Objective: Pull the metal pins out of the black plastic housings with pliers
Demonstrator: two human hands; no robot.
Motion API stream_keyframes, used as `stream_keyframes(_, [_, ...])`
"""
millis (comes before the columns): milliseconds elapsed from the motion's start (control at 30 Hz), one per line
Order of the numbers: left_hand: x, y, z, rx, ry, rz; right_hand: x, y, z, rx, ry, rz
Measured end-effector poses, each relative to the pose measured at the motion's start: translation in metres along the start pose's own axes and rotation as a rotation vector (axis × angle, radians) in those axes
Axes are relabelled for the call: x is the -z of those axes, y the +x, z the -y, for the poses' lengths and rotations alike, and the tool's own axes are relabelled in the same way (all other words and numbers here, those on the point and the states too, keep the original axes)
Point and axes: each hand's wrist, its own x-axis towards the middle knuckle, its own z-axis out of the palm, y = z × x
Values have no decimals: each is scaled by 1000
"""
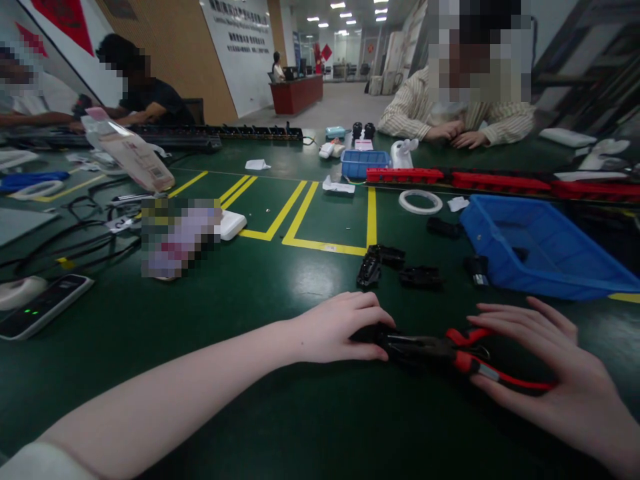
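Red-handled pliers (463, 357) lie low over the green table, their jaws pointing left toward a black plastic part (373, 333). My left hand (350, 327) is closed around that part, its fingers curled over the top and the thumb along the near side. On the pliers' spread handles is my right hand (545, 367), the thumb at the near handle and the fingers reaching over the far one. The jaws meet the part beside my left fingertips; whether they grip it cannot be made out. Several similar black parts (380, 263) lie just beyond my left hand.
A blue bin (545, 250) stands at the right, near a roll of white tape (420, 202). Red strips (500, 183) run across the far side, where a person sits with hands together. Black cables (85, 227) and a power bank-like device (45, 307) lie left.
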Motion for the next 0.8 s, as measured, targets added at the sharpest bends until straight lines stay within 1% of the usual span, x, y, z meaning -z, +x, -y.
stream_keyframes(100, [0,0,-1,7,7,7,0,0,4,-97,58,-25])
stream_keyframes(200, [0,0,-1,15,4,14,-1,0,7,-155,111,-27])
stream_keyframes(500, [1,1,-2,27,-19,25,1,5,12,-145,145,15])
stream_keyframes(667, [1,1,-4,37,-24,35,2,5,11,-139,156,-14])
stream_keyframes(800, [2,1,-5,49,-23,41,3,5,11,-135,167,3])
